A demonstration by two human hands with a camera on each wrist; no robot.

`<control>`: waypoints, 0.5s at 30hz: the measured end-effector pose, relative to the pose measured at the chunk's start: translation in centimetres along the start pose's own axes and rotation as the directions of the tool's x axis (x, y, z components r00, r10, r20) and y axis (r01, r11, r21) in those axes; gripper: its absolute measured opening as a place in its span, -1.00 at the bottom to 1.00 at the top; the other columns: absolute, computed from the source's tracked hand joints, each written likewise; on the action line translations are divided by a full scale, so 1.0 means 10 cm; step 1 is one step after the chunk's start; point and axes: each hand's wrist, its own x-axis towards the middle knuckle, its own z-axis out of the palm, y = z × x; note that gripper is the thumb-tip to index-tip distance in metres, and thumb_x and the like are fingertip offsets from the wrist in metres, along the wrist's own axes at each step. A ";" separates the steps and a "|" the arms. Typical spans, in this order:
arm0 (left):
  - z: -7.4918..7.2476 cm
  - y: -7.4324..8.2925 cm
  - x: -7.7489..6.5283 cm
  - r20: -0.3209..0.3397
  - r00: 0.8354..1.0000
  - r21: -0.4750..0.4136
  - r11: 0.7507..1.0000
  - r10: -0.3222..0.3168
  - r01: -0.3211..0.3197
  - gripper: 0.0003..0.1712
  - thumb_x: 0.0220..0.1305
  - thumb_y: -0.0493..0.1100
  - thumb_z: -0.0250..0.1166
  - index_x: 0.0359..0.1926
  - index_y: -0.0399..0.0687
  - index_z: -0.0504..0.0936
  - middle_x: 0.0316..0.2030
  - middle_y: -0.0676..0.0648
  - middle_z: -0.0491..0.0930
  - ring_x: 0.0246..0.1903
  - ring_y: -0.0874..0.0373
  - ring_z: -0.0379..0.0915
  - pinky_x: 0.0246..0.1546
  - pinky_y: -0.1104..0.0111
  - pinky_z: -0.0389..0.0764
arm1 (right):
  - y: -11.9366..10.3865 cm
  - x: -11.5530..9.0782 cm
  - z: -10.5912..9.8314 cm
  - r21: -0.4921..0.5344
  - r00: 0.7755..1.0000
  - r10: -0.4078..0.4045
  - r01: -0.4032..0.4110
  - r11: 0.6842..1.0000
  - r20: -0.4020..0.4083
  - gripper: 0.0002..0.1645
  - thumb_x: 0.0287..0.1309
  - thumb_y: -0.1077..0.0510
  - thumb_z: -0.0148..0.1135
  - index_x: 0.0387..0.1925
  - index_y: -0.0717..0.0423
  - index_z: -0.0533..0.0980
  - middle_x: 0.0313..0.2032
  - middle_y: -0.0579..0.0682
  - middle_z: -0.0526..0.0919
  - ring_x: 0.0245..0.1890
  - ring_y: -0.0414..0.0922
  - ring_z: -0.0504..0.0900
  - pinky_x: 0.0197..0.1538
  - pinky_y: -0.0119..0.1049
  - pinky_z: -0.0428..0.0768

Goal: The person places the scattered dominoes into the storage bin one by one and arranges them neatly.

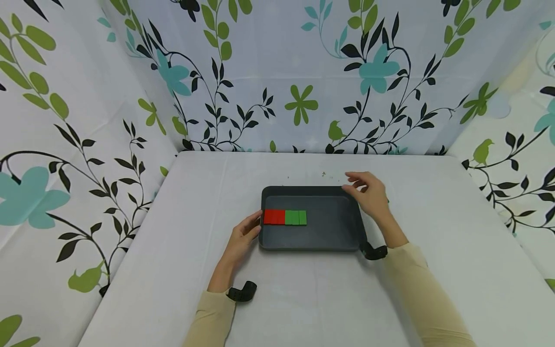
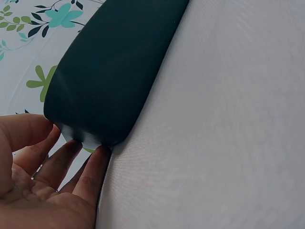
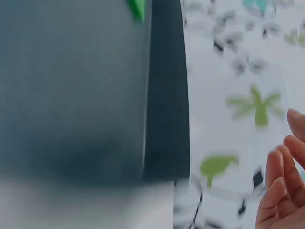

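A dark grey rectangular tray (image 1: 329, 226) lies on the table. Flat red tiles (image 1: 274, 217) sit in a row at its left end, touching flat green tiles (image 1: 296, 218) on their right. My left hand (image 1: 243, 238) is at the tray's left end; in the left wrist view its fingertips (image 2: 101, 151) touch the outer end wall. Over the far right corner, my right hand (image 1: 370, 195) has loosely bent fingers. The right wrist view shows that hand (image 3: 286, 181) beside the tray, with nothing visible between thumb and fingers.
A white cloth (image 1: 208, 193) covers the table. Tiny specks (image 1: 323, 173) lie on it behind the tray. Leaf-patterned curtains (image 1: 269, 77) hang at the back and both sides. Each wrist wears a black camera mount, the left one (image 1: 243, 292) near the tray's front left.
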 end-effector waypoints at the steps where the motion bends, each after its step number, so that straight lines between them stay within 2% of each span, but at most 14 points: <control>1: 0.00 0.00 0.00 -0.002 1.000 -0.005 1.000 -0.001 0.001 -0.45 0.44 -0.35 0.06 0.41 -0.18 0.29 0.43 -0.21 0.24 0.44 -0.06 0.13 0.39 0.08 0.27 | 0.06 0.03 -0.09 -0.020 1.000 0.020 -0.021 1.000 -0.021 -0.55 0.15 0.20 0.38 0.09 0.20 0.58 -0.12 0.21 0.63 -0.19 -0.01 0.59 -0.25 -0.53 0.40; 3: 0.00 0.00 0.01 -0.004 1.000 -0.007 1.000 0.000 0.000 -0.45 0.44 -0.35 0.06 0.41 -0.19 0.29 0.43 -0.21 0.24 0.44 -0.06 0.13 0.40 0.07 0.26 | 0.20 0.09 -0.25 -0.062 0.997 0.063 -0.065 0.996 -0.042 -0.54 0.19 0.19 0.34 0.13 0.22 0.55 -0.05 0.24 0.60 -0.11 0.07 0.58 -0.16 -0.43 0.44; 5: 0.00 0.00 0.01 -0.006 1.000 0.000 1.000 0.005 -0.005 -0.45 0.44 -0.35 0.06 0.42 -0.19 0.29 0.43 -0.22 0.23 0.44 -0.07 0.13 0.40 0.06 0.26 | 0.35 0.13 -0.39 -0.108 0.993 0.112 -0.115 0.987 -0.038 -0.51 0.23 0.17 0.30 0.18 0.23 0.51 0.02 0.28 0.55 -0.02 0.16 0.55 -0.05 -0.23 0.51; 7: 0.00 0.00 0.01 -0.008 1.000 0.000 1.000 0.005 -0.005 -0.45 0.44 -0.35 0.06 0.42 -0.20 0.28 0.43 -0.22 0.23 0.44 -0.07 0.13 0.40 0.07 0.26 | 0.48 0.15 -0.51 -0.156 0.986 0.169 -0.169 0.973 -0.015 -0.47 0.26 0.16 0.27 0.23 0.23 0.46 0.09 0.31 0.49 0.06 0.23 0.51 0.03 0.02 0.53; 9: 0.00 0.00 0.01 -0.008 1.000 0.002 1.000 0.006 -0.006 -0.45 0.44 -0.35 0.06 0.42 -0.20 0.28 0.43 -0.22 0.23 0.44 -0.08 0.13 0.40 0.07 0.25 | 0.60 0.15 -0.60 -0.202 0.974 0.226 -0.216 0.955 0.026 -0.41 0.26 0.16 0.26 0.29 0.23 0.40 0.15 0.35 0.43 0.11 0.28 0.46 0.08 0.18 0.51; 12: 0.00 0.01 0.00 -0.006 1.000 0.000 1.000 0.002 -0.002 -0.44 0.44 -0.35 0.06 0.42 -0.19 0.28 0.43 -0.21 0.23 0.44 -0.07 0.13 0.40 0.06 0.25 | 0.76 0.14 -0.70 -0.258 0.947 0.300 -0.263 0.930 0.116 -0.32 0.23 0.18 0.28 0.35 0.23 0.32 0.21 0.39 0.36 0.15 0.32 0.44 0.10 0.25 0.49; 15: 0.01 0.01 -0.01 -0.002 1.000 0.002 1.000 0.001 -0.001 -0.45 0.44 -0.34 0.06 0.42 -0.19 0.28 0.43 -0.21 0.23 0.44 -0.07 0.13 0.40 0.05 0.25 | 0.88 0.12 -0.75 -0.279 0.910 0.349 -0.283 0.918 0.225 -0.22 0.17 0.21 0.32 0.39 0.24 0.26 0.23 0.42 0.31 0.17 0.35 0.41 0.12 0.27 0.49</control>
